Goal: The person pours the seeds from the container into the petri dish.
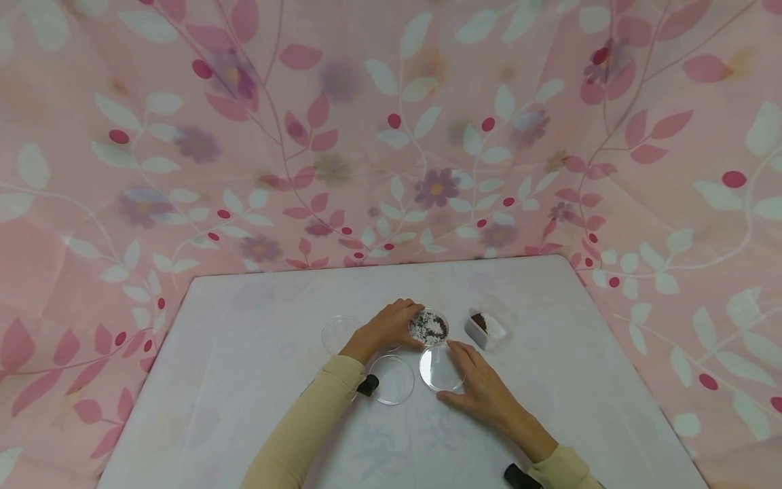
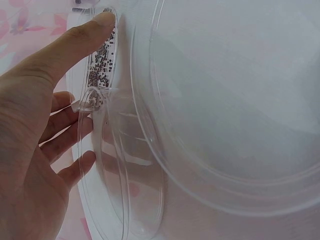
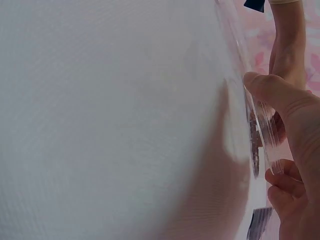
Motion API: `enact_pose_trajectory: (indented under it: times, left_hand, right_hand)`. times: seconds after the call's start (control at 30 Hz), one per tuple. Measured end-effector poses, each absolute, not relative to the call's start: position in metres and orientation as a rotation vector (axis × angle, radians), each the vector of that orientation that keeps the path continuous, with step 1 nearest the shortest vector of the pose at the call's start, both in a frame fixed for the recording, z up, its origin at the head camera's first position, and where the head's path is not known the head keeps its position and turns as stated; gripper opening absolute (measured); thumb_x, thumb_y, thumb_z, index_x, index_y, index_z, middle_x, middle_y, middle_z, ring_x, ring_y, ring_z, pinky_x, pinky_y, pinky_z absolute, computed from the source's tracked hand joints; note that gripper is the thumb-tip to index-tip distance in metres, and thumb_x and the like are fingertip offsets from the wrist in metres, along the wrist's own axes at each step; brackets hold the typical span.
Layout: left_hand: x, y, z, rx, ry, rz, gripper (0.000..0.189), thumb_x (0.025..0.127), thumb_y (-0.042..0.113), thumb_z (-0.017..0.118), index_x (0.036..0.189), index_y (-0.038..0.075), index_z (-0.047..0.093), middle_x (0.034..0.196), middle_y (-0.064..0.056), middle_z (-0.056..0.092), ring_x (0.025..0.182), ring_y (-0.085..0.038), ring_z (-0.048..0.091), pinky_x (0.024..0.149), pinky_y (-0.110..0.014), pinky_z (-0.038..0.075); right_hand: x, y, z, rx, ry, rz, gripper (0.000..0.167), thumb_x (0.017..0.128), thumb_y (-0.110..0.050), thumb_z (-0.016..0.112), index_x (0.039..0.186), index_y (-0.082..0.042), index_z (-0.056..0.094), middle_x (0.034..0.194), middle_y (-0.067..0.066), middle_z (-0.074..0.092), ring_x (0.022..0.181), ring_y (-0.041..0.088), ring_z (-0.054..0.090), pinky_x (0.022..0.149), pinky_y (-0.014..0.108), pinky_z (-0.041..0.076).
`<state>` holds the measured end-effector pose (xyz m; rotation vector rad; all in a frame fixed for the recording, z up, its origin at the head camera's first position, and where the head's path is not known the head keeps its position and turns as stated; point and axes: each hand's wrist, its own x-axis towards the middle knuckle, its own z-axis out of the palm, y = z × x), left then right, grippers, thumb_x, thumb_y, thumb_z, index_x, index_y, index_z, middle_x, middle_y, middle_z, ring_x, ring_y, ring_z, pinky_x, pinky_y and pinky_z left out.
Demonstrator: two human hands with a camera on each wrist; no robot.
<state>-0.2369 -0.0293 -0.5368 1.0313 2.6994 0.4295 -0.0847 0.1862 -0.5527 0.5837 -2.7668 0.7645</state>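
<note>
My left hand [image 1: 386, 329] holds a small round clear petri dish [image 1: 430, 328] of mixed dark and white grains, thumb on one side of the rim and fingers on the other. In the left wrist view dark grains [image 2: 100, 70] show through its wall. A clear round lid [image 1: 436, 372] is gripped at its edge by my right hand [image 1: 487, 399], close in front of the filled dish and overlapping its near rim. The right wrist view has this lid [image 3: 267, 132] edge-on, between thumb and fingers.
A clear rectangular tub [image 1: 476, 334] with dark and white material stands right of the filled dish. Another round clear dish [image 1: 394, 388] lies near my left wrist, and one more [image 1: 337, 333] behind my left hand at the left. Patterned pink cloth [image 1: 391, 136] hangs behind the table.
</note>
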Motion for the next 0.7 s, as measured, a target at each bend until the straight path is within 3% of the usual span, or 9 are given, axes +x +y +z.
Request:
enact_pose_trajectory:
  times: [0.33, 0.7]
  left_hand:
    - [-0.235, -0.030, -0.534, 1.025, 2.703, 0.454, 0.090, 0.073, 0.056, 0.081, 0.144, 0.014, 0.047, 0.138, -0.002, 0.055, 0.126, -0.019, 0.050, 0.111, -0.038, 0.043]
    - [-0.235, -0.030, -0.533, 1.047, 2.700, 0.451, 0.092, 0.069, 0.056, 0.083, 0.143, 0.012, 0.049, 0.133, -0.002, 0.057, 0.123, -0.019, 0.053, 0.109, -0.037, 0.044]
  right_hand:
    - [-0.095, 0.188, -0.531, 0.654, -2.653, 0.739, 0.101, 0.064, -0.040, 0.091, 0.144, 0.000, 0.043, 0.137, 0.017, 0.053, 0.121, 0.031, 0.058, 0.095, 0.047, 0.054]
    - [-0.122, 0.203, -0.505, 0.641, -2.592, 0.554, 0.105, 0.063, -0.034, 0.093, 0.146, 0.001, 0.040, 0.142, 0.020, 0.049, 0.126, 0.033, 0.052, 0.097, 0.047, 0.052]
